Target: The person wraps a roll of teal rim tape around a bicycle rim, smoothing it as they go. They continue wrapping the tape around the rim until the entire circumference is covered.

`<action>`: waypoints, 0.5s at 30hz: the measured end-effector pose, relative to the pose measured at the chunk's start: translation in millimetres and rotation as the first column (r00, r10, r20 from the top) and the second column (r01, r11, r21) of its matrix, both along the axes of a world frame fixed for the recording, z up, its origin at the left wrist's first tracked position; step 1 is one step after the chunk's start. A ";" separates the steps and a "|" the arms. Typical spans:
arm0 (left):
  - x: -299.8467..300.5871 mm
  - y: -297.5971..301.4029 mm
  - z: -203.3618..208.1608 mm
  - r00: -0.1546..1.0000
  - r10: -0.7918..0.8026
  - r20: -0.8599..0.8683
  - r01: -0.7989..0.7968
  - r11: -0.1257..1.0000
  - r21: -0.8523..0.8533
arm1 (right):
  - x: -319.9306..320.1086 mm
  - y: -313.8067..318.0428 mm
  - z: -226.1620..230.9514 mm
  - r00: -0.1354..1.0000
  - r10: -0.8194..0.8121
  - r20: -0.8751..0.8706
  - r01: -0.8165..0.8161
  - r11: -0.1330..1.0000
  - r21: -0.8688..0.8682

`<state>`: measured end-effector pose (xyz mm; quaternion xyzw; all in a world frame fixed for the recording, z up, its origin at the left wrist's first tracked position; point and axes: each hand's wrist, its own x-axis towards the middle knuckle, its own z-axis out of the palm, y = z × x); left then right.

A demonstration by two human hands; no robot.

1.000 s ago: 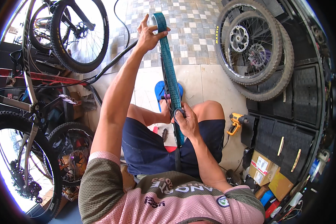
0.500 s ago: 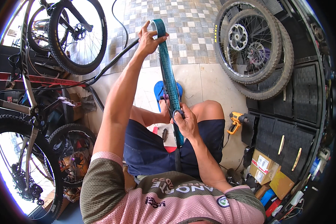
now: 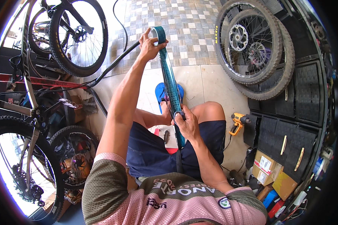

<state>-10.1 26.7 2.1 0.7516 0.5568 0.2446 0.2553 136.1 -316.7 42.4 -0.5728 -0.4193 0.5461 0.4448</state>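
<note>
Left hand (image 3: 149,49) — grasping teal tape roll (image 3: 161,34) | right hand (image 3: 189,124) — grasping strip (image 3: 172,86) | long axis points forward, slightly left

Glossy, smooth teal patterned tape (image 3: 169,75). Textured, mesh-like pink and olive cloth jersey (image 3: 146,210); matt navy cloth shorts (image 3: 212,142). Rough, knobbly black rubber tyre (image 3: 277,45) and shiny, perforated silver metal disc (image 3: 238,37). Yellow-and-black plastic heat gun (image 3: 236,122). Matt brown cardboard box (image 3: 275,173). Smooth, pale floor tiles (image 3: 218,84).

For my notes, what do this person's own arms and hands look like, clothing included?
The left sleeve and right sleeve are short, olive and textured, edged in pink. Below them the forearms, left hand and right hand are bare, with no gloves visible.
</note>
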 end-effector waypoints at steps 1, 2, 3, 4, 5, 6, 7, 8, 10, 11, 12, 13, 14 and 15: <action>0.1 -1.2 -1.4 1.000 0.002 0.000 -0.002 1.000 -0.005 | 0.0 -0.1 0.4 1.000 -0.002 0.006 0.002 1.000 -0.002; 0.1 -1.8 -3.0 1.000 0.004 -0.001 -0.004 1.000 -0.009 | -0.1 0.2 1.1 1.000 -0.004 0.012 0.004 1.000 -0.002; 0.1 -2.3 -4.5 1.000 0.006 -0.002 -0.006 1.000 -0.012 | -0.2 0.4 1.6 1.000 -0.006 0.018 0.006 1.000 -0.002; 0.0 -2.7 -5.9 1.000 0.006 -0.007 -0.007 1.000 -0.017 | -0.1 0.2 1.3 1.000 -0.005 0.026 0.005 1.000 0.001; 0.1 -2.4 -7.5 1.000 0.007 -0.013 -0.007 1.000 -0.021 | 0.1 0.0 0.6 0.999 -0.004 0.035 0.004 1.000 0.006; -0.1 -2.2 -9.1 1.000 0.007 -0.019 -0.008 1.000 -0.025 | 0.3 0.0 0.5 0.999 -0.003 0.043 0.003 1.000 0.010; -1.5 -2.2 -10.4 1.000 -0.005 -0.017 0.005 1.000 -0.002 | 0.4 0.1 1.2 0.999 -0.002 0.045 0.001 1.000 0.012; -2.1 -2.3 -11.8 1.000 -0.004 -0.014 0.004 1.000 -0.006 | 0.4 0.5 2.3 0.999 0.000 0.046 -0.001 1.000 0.015; -4.1 -2.4 -14.2 1.000 0.001 -0.007 -0.001 1.000 -0.013 | -0.8 1.1 3.6 0.999 0.000 0.045 -0.001 1.000 0.025; -2.3 -3.6 -13.5 1.000 0.006 0.002 -0.006 0.999 -0.031 | -1.1 0.5 3.3 0.999 -0.006 0.045 0.004 1.000 0.030; -0.4 -4.4 -12.6 1.000 0.007 -0.001 -0.007 0.999 -0.037 | -1.3 0.1 2.9 0.999 -0.011 0.046 0.009 0.999 0.034; 1.3 -5.0 -11.6 1.000 0.008 -0.004 -0.008 0.999 -0.044 | -1.3 0.0 1.6 0.999 -0.015 0.047 0.013 0.999 0.038; 1.9 -5.8 -10.9 1.000 0.010 -0.009 -0.010 0.999 -0.050 | -1.6 -0.1 -0.1 0.999 -0.019 0.048 0.017 0.999 0.042; 1.9 -6.7 -10.4 1.000 0.006 -0.012 -0.006 0.998 -0.059 | -1.6 -0.1 -1.0 0.999 -0.022 0.048 0.020 0.999 0.045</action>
